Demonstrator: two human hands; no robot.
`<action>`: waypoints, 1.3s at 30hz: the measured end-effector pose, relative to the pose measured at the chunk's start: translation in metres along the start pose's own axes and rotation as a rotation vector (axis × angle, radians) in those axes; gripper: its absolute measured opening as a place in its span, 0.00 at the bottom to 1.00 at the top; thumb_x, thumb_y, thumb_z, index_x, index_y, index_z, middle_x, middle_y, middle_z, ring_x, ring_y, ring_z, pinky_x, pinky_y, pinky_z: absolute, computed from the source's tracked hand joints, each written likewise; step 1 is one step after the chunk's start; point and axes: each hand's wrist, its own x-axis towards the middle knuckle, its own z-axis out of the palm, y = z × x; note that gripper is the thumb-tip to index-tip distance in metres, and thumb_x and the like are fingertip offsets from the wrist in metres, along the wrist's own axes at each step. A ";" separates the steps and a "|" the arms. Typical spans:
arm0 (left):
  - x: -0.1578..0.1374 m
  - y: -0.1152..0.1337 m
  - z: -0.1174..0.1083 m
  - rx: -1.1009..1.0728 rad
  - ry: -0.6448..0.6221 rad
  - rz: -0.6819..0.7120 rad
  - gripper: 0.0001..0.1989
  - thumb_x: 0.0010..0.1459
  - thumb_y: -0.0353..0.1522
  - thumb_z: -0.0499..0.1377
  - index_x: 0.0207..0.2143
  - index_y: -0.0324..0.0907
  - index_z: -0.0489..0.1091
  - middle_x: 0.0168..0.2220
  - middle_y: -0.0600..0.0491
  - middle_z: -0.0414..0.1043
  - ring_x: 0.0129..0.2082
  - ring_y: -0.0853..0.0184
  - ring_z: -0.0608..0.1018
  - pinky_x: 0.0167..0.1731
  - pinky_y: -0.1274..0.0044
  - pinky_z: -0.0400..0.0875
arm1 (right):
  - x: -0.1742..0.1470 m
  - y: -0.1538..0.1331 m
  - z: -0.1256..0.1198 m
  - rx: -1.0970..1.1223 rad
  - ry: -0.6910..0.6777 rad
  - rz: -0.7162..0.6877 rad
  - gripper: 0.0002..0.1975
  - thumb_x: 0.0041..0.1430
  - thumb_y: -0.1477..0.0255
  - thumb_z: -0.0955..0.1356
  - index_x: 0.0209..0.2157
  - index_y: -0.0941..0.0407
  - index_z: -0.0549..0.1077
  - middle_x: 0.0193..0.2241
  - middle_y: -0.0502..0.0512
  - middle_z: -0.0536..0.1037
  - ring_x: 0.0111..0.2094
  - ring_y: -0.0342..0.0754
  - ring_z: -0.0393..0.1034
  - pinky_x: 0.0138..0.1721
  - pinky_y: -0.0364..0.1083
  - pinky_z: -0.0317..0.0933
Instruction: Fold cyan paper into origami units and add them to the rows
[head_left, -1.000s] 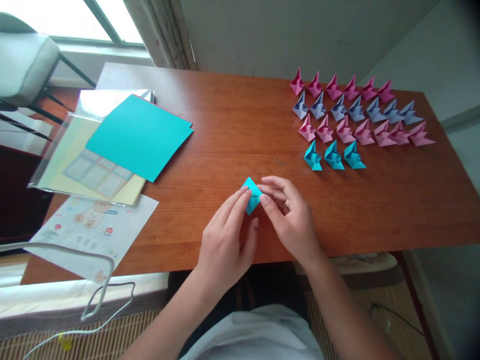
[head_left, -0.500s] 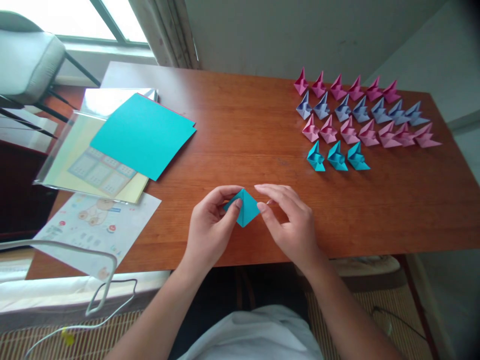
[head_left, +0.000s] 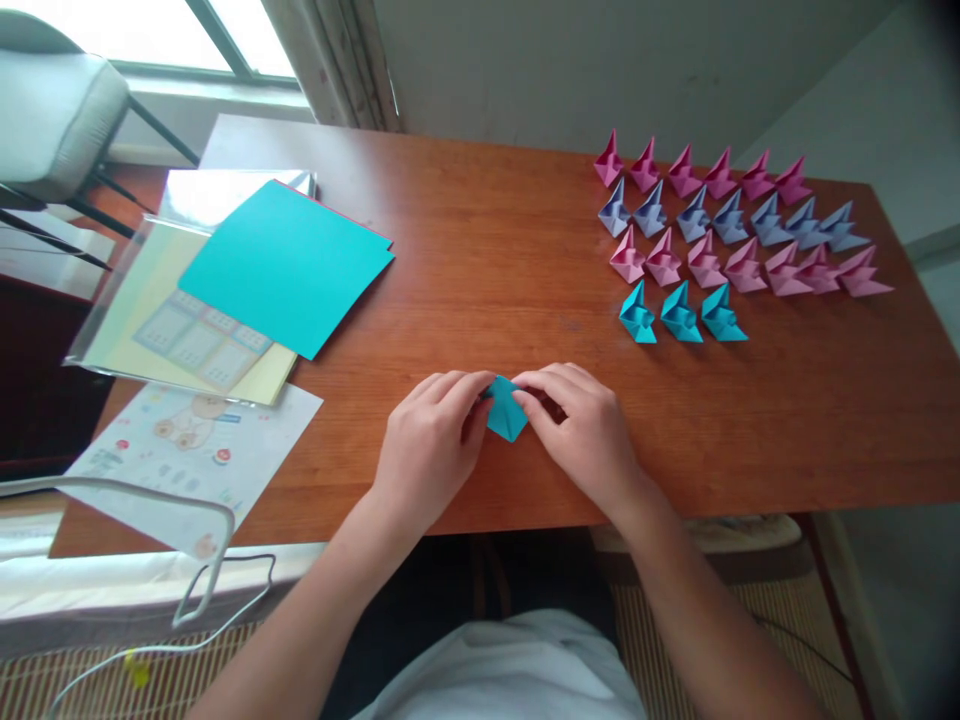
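A small folded piece of turquoise origami paper [head_left: 508, 412] is held between my two hands above the front part of the table. My left hand [head_left: 435, 430] pinches its left corner, thumb and fingers closed. On the other side, my right hand [head_left: 581, 425] grips the upper right edge between thumb and fingertips. A crease runs down the paper's visible face; its back and upper corners are hidden by my fingers. Beyond my right hand sit finished-looking turquoise folded paper pieces [head_left: 680, 315], three in a row.
Behind these stand rows of pink [head_left: 705, 262], lavender [head_left: 727, 220] and magenta folded pieces [head_left: 720, 177]. Left on the wooden table [head_left: 450, 280] lie turquoise sheets [head_left: 289, 270], a clear packet of yellow paper [head_left: 112, 320] and a printed bear sheet [head_left: 255, 450]. A chair [head_left: 60, 110] stands farther left.
My right hand has closed onto the paper, which has shifted slightly right and turned. The left hand has rolled over, its thumb no longer lying across the paper's face.
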 end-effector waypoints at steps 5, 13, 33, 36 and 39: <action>-0.002 0.003 0.004 0.066 0.002 0.005 0.11 0.67 0.29 0.57 0.50 0.42 0.71 0.46 0.49 0.78 0.42 0.62 0.80 0.42 0.73 0.74 | 0.000 0.001 0.003 -0.126 -0.012 -0.042 0.07 0.66 0.74 0.67 0.44 0.52 0.76 0.38 0.57 0.79 0.42 0.54 0.70 0.45 0.54 0.67; -0.009 0.007 0.003 0.197 0.072 0.110 0.06 0.67 0.29 0.58 0.45 0.40 0.71 0.45 0.46 0.77 0.43 0.61 0.78 0.44 0.72 0.73 | -0.003 0.001 0.006 -0.161 -0.004 -0.035 0.08 0.67 0.74 0.68 0.46 0.55 0.75 0.39 0.58 0.77 0.43 0.54 0.71 0.46 0.53 0.66; -0.019 -0.009 -0.005 0.193 -0.076 0.447 0.11 0.66 0.26 0.58 0.50 0.34 0.75 0.53 0.45 0.79 0.53 0.56 0.80 0.54 0.67 0.78 | -0.007 0.016 -0.015 -0.158 -0.166 -0.286 0.12 0.69 0.72 0.65 0.51 0.52 0.76 0.44 0.59 0.77 0.44 0.53 0.70 0.46 0.54 0.70; -0.015 -0.008 -0.007 0.181 -0.067 0.446 0.09 0.66 0.29 0.60 0.46 0.35 0.76 0.49 0.45 0.80 0.50 0.57 0.81 0.53 0.67 0.79 | -0.006 0.020 -0.024 -0.176 -0.238 -0.348 0.13 0.68 0.69 0.67 0.52 0.54 0.76 0.46 0.61 0.77 0.46 0.54 0.70 0.48 0.55 0.70; -0.010 -0.010 -0.009 0.157 -0.066 0.450 0.09 0.67 0.32 0.60 0.44 0.37 0.77 0.46 0.46 0.81 0.47 0.59 0.82 0.51 0.68 0.80 | -0.005 0.021 -0.027 -0.209 -0.232 -0.364 0.11 0.69 0.70 0.66 0.49 0.53 0.78 0.45 0.60 0.78 0.45 0.54 0.71 0.47 0.54 0.70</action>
